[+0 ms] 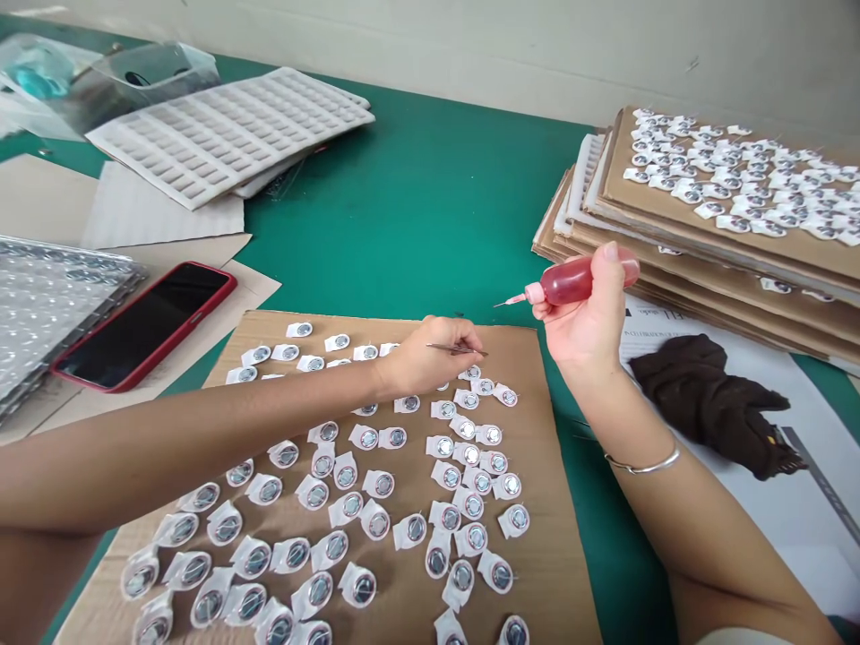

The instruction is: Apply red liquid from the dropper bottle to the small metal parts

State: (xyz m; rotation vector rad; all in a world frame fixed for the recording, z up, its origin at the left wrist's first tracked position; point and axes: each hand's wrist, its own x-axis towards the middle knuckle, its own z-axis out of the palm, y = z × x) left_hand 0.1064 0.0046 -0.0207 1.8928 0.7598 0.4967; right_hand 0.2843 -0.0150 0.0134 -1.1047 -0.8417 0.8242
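Observation:
My left hand (430, 356) is closed around thin metal tweezers (457, 348), whose tips point right over the upper part of a cardboard sheet (537, 555). Many small white tabbed pieces with round silvery discs, such as one disc piece (409, 531), lie on that sheet. Raised to the right of the sheet's top edge, my right hand (584, 313) grips a small bottle of red liquid (571, 280). The bottle's thin needle tip points left, apart from the sheet and the tweezers.
A phone in a red case (144, 327) lies left, below white moulded trays (232, 130) and plastic containers (154, 72). At the right stand stacked cardboard sheets (618, 179) with more disc pieces, near a dark cloth (712, 394) on printed paper (772, 528).

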